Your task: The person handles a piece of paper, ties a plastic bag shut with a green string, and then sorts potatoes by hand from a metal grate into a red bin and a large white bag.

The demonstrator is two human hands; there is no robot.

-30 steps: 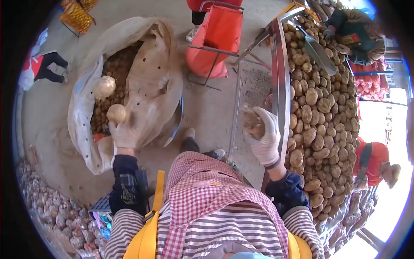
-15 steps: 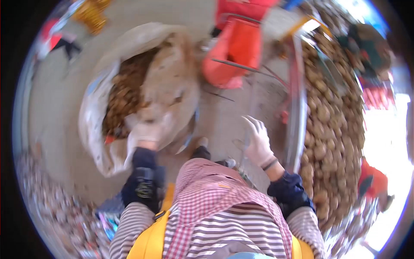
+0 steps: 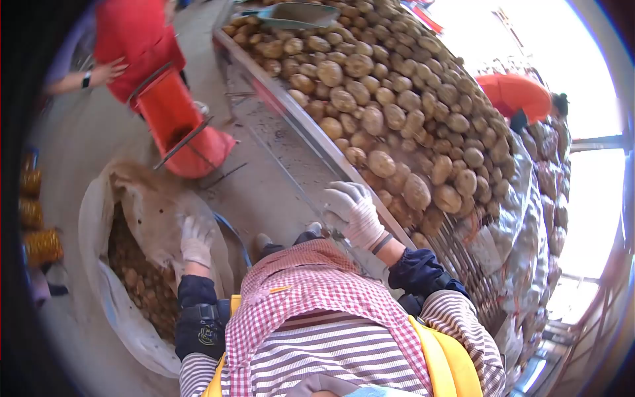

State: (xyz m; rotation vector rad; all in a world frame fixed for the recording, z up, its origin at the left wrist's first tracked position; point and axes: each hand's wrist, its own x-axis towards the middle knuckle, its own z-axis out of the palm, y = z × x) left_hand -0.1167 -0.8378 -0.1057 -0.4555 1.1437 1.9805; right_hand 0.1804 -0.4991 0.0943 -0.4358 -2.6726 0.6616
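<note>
Both of my hands wear white gloves. My left hand [image 3: 198, 241] is open over the near side of a big whitish sack [image 3: 120, 306], its fingers spread against or just above the dusty cloth. Small potatoes [image 3: 135, 281] lie inside the sack. Near the metal edge [image 3: 317, 132] of a sorting table, my right hand [image 3: 355, 213] is open and holds nothing, fingers slightly bent. Many larger potatoes [image 3: 372, 120] cover the table beyond that edge.
A red bag on a frame [image 3: 173, 122] stands ahead left, with a person's hand [image 3: 109, 71] beside it. A scoop [image 3: 299, 14] lies on the potatoes. Filled clear bags [image 3: 522, 218] and a person in orange [image 3: 512, 94] are right. Yellow rolls [image 3: 43, 246] are far left.
The view has turned right, so the sack and red bag sit further left and the potato table fills more of the middle. My right hand is now nearer the table edge.
</note>
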